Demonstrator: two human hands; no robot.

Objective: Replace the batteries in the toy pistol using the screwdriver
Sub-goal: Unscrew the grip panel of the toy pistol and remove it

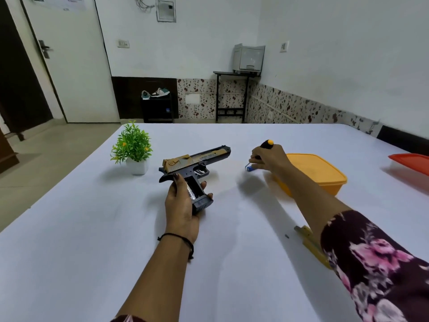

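A black and gold toy pistol [197, 163] lies on its side above the white table, its grip held in my left hand [183, 205]. The battery bay in the grip is uncovered and a battery [190, 191] shows inside. My right hand [269, 156] reaches forward and holds the screwdriver, whose black and yellow handle end [267, 143] sticks up behind the fingers. A blue battery [251, 168] sits at the fingertips of that hand, just over the table. A small dark screw [287, 236] and a yellow cover piece [308, 240] lie by my right forearm.
An orange lidded box [325, 175] stands right of my right hand. A red box [411, 162] sits at the table's right edge. A small potted plant [133, 149] stands at the far left of the white table [92, 240].
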